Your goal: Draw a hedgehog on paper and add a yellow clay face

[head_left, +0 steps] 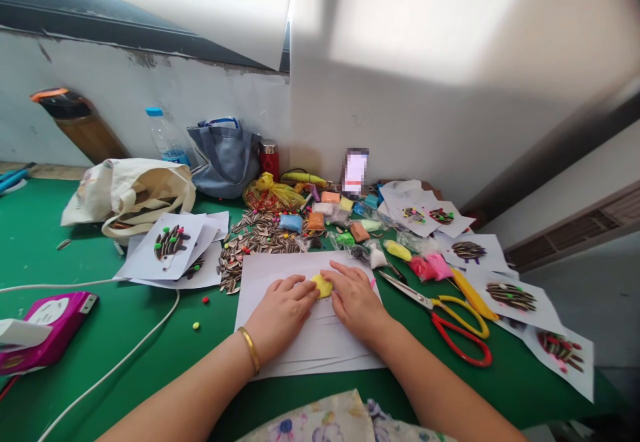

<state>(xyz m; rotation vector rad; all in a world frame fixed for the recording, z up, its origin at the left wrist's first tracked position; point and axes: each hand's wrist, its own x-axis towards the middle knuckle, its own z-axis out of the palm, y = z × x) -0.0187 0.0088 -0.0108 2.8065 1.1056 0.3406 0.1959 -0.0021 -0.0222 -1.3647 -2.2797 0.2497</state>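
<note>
A flattened lump of yellow modelling clay (323, 287) lies on the stack of white paper (300, 349) in front of me. My left hand (283, 309), with a gold bangle at the wrist, has its fingertips closed on the clay's left edge; its thumb is hidden. From the other side my right hand (357, 299) grips the clay's right edge between fingers and thumb. Right of the paper lie scissors (435, 305) with one yellow and one red handle, blades partly apart. Sunflower seeds (263, 235) are heaped just behind the paper.
Behind the hands lie several clay packets, among them a blue one (291, 223) and a pink one (440, 267). Sheets with seed hedgehogs (511, 297) line the right edge. A canvas bag (90, 192), a blue bag (225, 162) and a magenta box (55, 329) stand left, near a white cable (127, 355).
</note>
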